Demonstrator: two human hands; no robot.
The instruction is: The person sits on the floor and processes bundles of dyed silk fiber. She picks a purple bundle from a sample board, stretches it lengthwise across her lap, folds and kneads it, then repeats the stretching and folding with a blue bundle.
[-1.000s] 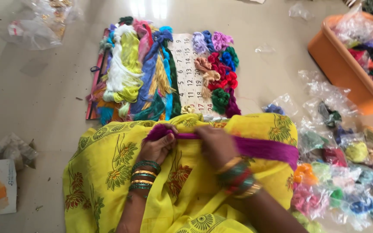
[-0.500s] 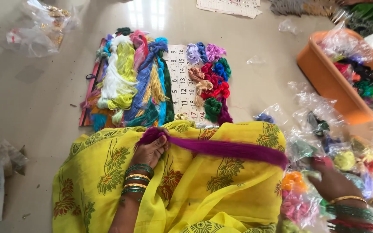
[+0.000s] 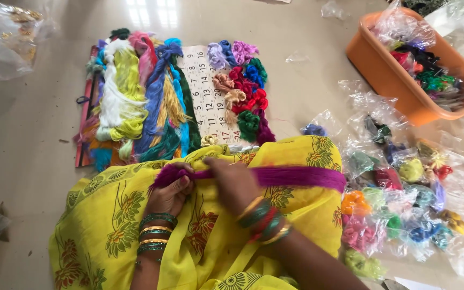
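Brought back from the packets at lower right, the right hand (image 3: 236,180) is now closed on the purple thread bundle (image 3: 296,176) beside the left hand (image 3: 172,190), which grips its left end. Its long axis is laid left to right across the yellow cloth (image 3: 108,236) at lower centre, running rightward from both hands. Farther up, coloured skeins (image 3: 135,102) are spread on the floor (image 3: 22,139).
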